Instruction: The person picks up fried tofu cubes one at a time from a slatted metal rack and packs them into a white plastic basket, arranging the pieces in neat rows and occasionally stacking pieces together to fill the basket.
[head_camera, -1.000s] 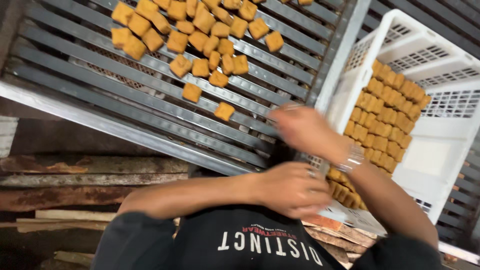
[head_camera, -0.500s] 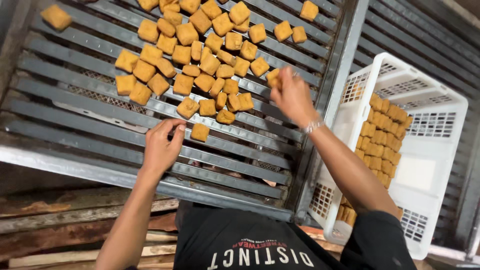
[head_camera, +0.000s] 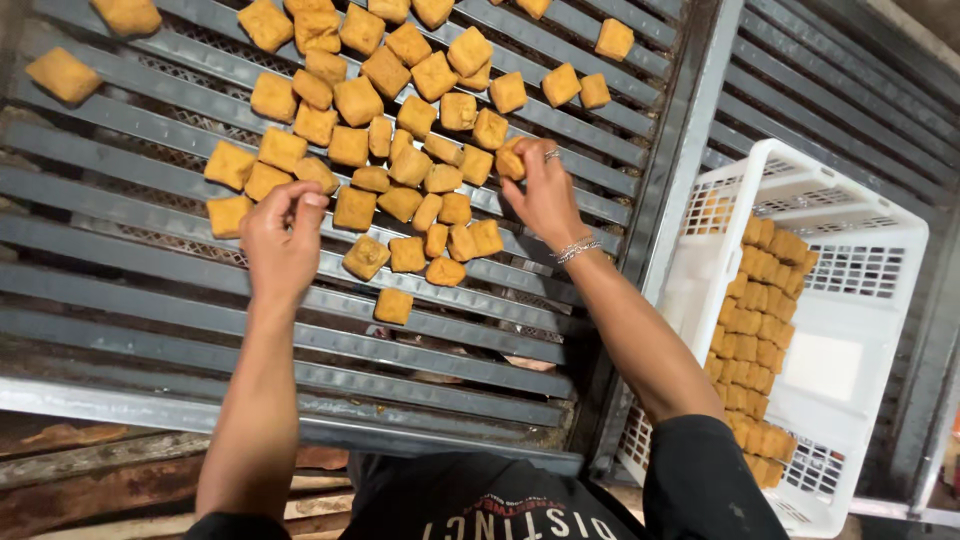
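Right hand (head_camera: 545, 195) has fingers clamped on one fried tofu cube (head_camera: 510, 160); left hand (head_camera: 283, 235) pinches together, can't tell on what. Cubes beyond the fingertips could drop through the slatted rack (head_camera: 150, 290) gaps if nudged.

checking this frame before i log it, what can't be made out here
Head view:
- Left hand: its back hides whether the fingertips pinch anything.
- Right hand: fingers cover part of a fried cube.
- White crate: lower corner cut off by the frame edge.
- Slatted rack: what lies beneath is too dark.
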